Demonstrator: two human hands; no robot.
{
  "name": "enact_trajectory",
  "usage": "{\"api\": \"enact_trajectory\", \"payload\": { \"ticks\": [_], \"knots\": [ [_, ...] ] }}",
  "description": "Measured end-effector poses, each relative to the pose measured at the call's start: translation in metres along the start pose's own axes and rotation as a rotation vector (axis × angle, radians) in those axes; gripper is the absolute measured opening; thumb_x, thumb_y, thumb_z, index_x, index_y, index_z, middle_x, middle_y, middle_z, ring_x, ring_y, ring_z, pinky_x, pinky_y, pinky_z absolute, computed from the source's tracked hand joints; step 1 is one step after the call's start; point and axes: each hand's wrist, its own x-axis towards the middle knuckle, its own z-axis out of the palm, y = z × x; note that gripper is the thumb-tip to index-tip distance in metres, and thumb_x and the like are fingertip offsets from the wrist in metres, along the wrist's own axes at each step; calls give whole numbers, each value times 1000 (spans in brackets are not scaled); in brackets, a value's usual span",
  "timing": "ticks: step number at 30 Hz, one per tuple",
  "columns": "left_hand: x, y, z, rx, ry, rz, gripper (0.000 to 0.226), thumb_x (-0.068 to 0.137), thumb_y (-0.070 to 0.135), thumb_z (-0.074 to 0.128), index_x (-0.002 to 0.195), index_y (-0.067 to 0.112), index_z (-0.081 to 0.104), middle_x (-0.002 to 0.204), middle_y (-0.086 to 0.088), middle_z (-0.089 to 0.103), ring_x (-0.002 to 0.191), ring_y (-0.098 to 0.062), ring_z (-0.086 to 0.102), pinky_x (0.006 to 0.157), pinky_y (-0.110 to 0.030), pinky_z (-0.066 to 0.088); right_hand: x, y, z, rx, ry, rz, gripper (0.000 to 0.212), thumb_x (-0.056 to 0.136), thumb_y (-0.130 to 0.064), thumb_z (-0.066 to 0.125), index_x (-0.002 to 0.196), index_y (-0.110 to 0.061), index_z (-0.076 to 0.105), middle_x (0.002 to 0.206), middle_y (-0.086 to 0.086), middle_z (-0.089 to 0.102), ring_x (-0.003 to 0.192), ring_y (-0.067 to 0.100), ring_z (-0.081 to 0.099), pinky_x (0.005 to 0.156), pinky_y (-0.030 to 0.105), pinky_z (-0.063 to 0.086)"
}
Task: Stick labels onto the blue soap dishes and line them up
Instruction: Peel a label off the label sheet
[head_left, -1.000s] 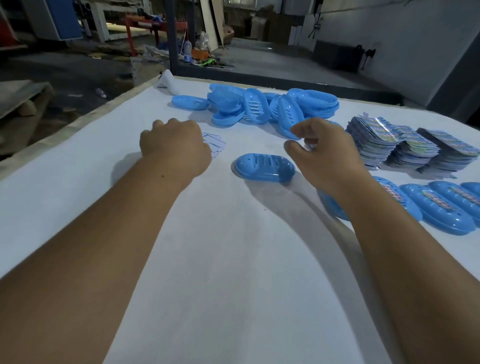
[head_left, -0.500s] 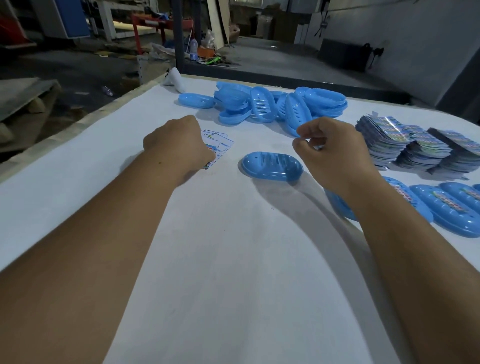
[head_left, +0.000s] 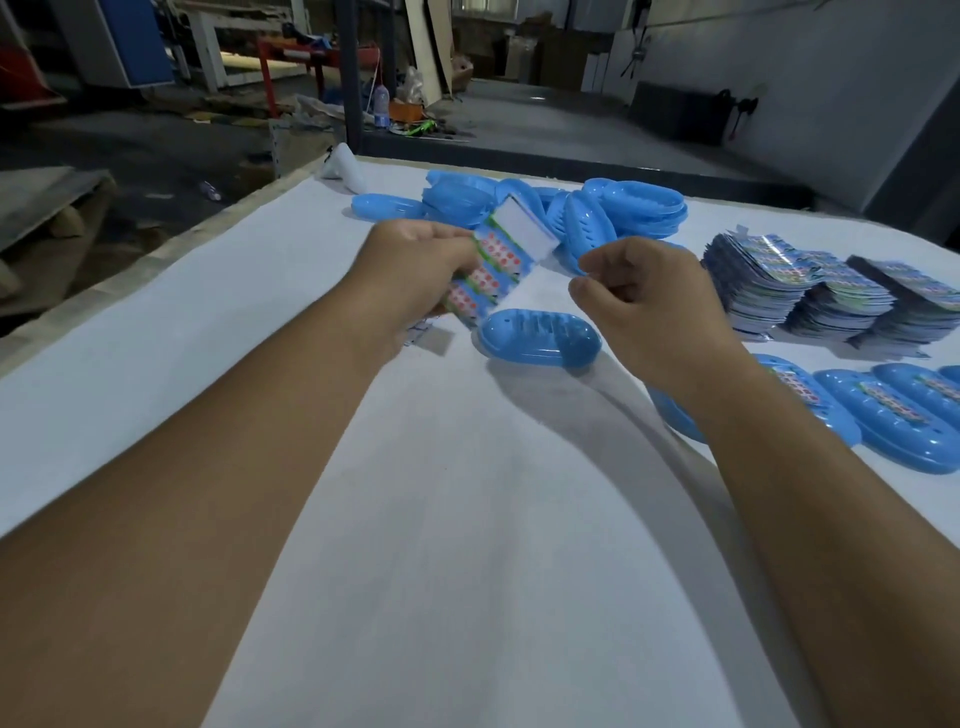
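My left hand (head_left: 415, 270) holds a label sheet (head_left: 493, 260) with red and green print, lifted off the table and tilted up toward the far side. My right hand (head_left: 639, 306) hovers just right of the sheet, thumb and forefinger curled close together with nothing visible between them. Below and between both hands a single blue soap dish (head_left: 537, 338) lies on the white table (head_left: 467, 519). A row of labelled blue dishes (head_left: 883, 415) lies at the right, partly hidden by my right forearm.
A heap of unlabelled blue dishes (head_left: 571, 208) sits at the table's far side. Stacks of label sheets (head_left: 810, 291) stand at the right. More label paper (head_left: 431, 338) lies under my left wrist. A white object (head_left: 343, 166) rests at the far left corner.
My left hand has picked the label sheet up off the table and raised it. My right hand has shifted slightly left toward the sheet.
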Motion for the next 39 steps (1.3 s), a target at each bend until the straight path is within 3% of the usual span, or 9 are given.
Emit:
{"api": "enact_trajectory", "payload": {
  "ticks": [4,7,11,17,22,27,29,32,39],
  "knots": [
    [-9,-4,15,-130,-159,-41,8,88,12,72,95,15,72,85,0,78,78,-15,77,68,-29,62,-2,-5,-1,209,-40,63,17,88,-41,78,98,-32,68,81,-12,76,78,1,71,64,19,56],
    [-11,-5,20,-119,-191,-35,6,89,16,74,94,18,71,86,0,79,78,-16,77,65,-29,62,-1,-7,-3,301,-75,87,9,90,-27,78,88,-28,69,77,-13,77,73,5,73,67,28,60],
    [-14,-4,22,15,-191,38,3,93,23,71,94,20,70,90,2,78,77,-10,76,68,-27,62,2,-6,-4,309,-59,88,16,95,-17,72,83,-28,71,70,-17,75,63,-6,65,63,15,54],
    [-14,-4,20,195,-141,183,15,97,30,62,89,22,73,76,14,74,68,6,69,49,-10,47,4,-3,-2,240,-32,96,25,98,-23,68,79,-38,64,65,-31,68,64,-12,63,74,25,58],
    [-15,-6,20,249,-152,237,19,98,28,60,86,21,72,72,15,71,64,5,67,49,-8,44,3,-4,-3,236,-48,110,23,100,-23,65,82,-38,64,62,-35,65,62,-15,61,75,28,56],
    [-13,-9,20,301,-165,286,15,97,27,64,83,27,70,70,18,72,65,7,66,50,-7,44,3,-1,-3,215,-13,101,14,96,-25,70,86,-35,66,71,-19,73,61,-5,63,55,31,57],
    [-14,-10,21,298,-188,312,14,97,26,65,83,28,69,69,20,72,66,7,66,52,-6,45,3,0,-2,156,19,91,11,90,-30,77,89,-29,66,74,-10,72,60,-1,61,53,24,49],
    [-16,-10,22,310,-217,386,20,98,20,64,81,29,67,66,18,70,65,8,65,56,-5,45,1,-2,-1,136,12,52,16,85,-31,81,75,-26,70,68,-10,73,58,-2,61,54,18,49],
    [-20,-12,23,334,-224,456,19,97,16,64,83,26,70,72,13,71,69,2,65,76,-19,57,-8,-13,1,160,-44,-48,20,88,-30,77,69,-36,73,65,-16,73,54,-6,61,51,10,44]
  ]
}}
